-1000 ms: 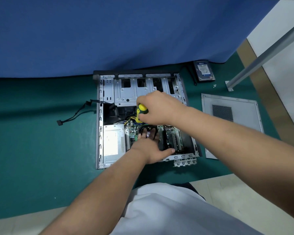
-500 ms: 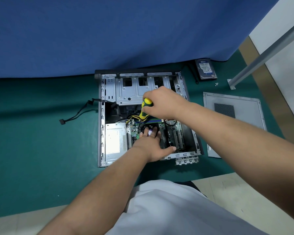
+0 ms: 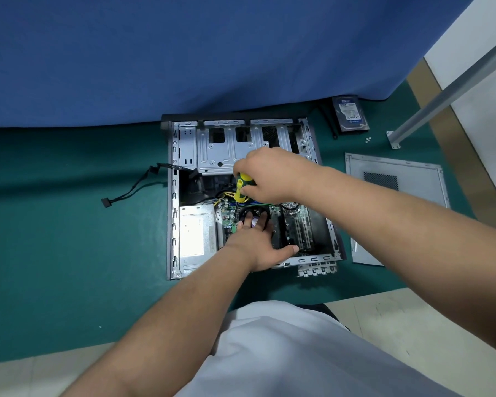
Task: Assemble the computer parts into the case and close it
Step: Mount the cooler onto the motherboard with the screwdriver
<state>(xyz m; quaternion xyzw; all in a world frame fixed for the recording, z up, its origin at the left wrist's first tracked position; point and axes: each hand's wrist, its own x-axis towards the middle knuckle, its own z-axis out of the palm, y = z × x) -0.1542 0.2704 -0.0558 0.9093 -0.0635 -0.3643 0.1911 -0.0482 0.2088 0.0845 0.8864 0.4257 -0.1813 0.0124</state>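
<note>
The case [image 3: 173, 196] lies open on its side on the green mat [image 3: 69, 239], its far edge against the blue cloth [image 3: 184, 53]. The right hand [image 3: 269, 173] is curled round a yellow-and-green screwdriver [image 3: 242, 187], whose dark shaft slants down to the board [image 3: 226, 219] just left of the fan [image 3: 254, 214]. The left hand [image 3: 258, 242] lies flat on that fan, fingers straight and a little spread, thumb stretched out toward the case's near rim. Between them the two hands and forearms cover most of the board's middle, so the screw under the tip cannot be made out.

Inside, the silver power supply [image 3: 196, 233] fills the near-left corner, and the drive cage [image 3: 226, 150] sits along the far side. A black cable [image 3: 132, 193] trails out over the left wall onto the mat, its plug lying loose.

Right of the case, well apart, the side panel [image 3: 395, 202] lies flat. Beyond it a hard drive [image 3: 350, 113] rests by the cloth, with small screws [image 3: 368, 139] near a metal post's foot [image 3: 394, 140].
</note>
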